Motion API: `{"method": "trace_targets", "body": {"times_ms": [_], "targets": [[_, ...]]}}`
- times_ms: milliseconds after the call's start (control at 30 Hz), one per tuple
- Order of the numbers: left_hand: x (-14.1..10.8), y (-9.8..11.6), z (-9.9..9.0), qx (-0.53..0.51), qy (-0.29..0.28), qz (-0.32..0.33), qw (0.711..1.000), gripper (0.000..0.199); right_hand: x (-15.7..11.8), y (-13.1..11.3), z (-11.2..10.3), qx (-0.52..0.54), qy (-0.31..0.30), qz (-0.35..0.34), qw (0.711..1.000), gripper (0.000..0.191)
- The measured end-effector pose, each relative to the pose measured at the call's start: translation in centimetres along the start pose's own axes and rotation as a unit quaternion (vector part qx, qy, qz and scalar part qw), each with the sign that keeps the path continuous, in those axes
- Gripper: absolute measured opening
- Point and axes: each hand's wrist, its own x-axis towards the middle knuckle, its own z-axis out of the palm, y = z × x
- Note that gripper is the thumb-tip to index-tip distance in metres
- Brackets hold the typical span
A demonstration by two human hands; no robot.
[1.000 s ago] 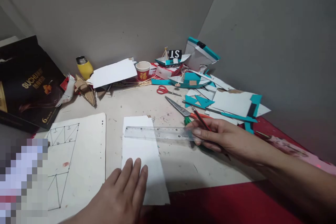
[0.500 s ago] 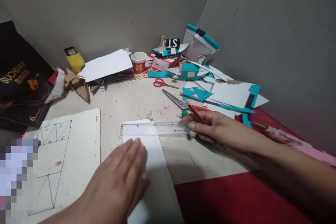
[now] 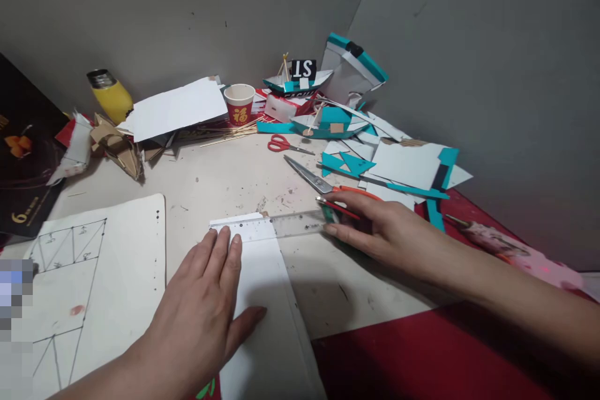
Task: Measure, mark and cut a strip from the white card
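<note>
My left hand [image 3: 199, 297] lies flat, its fingers stretched out over a white card strip [image 3: 276, 325] and its fingertips at the lower edge of a clear plastic ruler [image 3: 295, 223]. The ruler crosses the strip near its far end. My right hand [image 3: 384, 228] has thumb and fingers around the ruler's right end, and a slim red-and-black pencil [image 3: 341, 207] is held in the same hand. Just beyond that hand are large scissors [image 3: 309, 176], their handles partly hidden by it. Left of my left hand lies a white sheet with a pen-drawn truss-like pattern [image 3: 126, 275].
Small red scissors [image 3: 280, 144], a red-and-white paper cup [image 3: 240, 106], two teal card boats [image 3: 328, 128] and teal and white card scraps [image 3: 407, 165] sit toward the back. A yellow bottle [image 3: 112, 100] and black box [image 3: 28, 162] stand left; a pink glue gun [image 3: 520, 253] lies right.
My left hand has moved forward and slightly left, from below the ruler to its edge, and lies flat. The ruler has shifted slightly left and up in view, and my right hand's grip has loosened.
</note>
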Motion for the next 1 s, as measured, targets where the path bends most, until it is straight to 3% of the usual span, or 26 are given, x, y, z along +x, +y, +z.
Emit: {"method": "trace_targets", "body": {"times_ms": [100, 233, 767, 900, 1000], "targets": [[-0.1, -0.1, 0.1, -0.009, 0.002, -0.003, 1.0, 0.08, -1.5, 0.9, 0.0, -0.067, 0.031, 0.0, 0.997, 0.061], [-0.2, -0.1, 0.3, -0.012, 0.018, -0.005, 1.0, 0.078, -2.8, 1.7, 0.0, -0.118, 0.048, 0.0, 0.992, 0.053], [0.0, -0.2, 0.2, -0.011, 0.035, -0.015, 0.999, 0.076, -2.1, 2.8, -0.7, -0.269, 0.062, 0.016, 0.961, 0.052], [-0.2, 0.0, 0.3, -0.019, 0.03, -0.016, 0.999, 0.078, -1.7, 4.3, -0.8, -0.276, 0.082, 0.025, 0.957, 0.051], [-0.3, 0.0, 0.3, -0.028, 0.018, -0.021, 0.999, 0.078, -1.5, 5.1, -1.1, -0.204, 0.066, 0.05, 0.976, 0.047]]}}
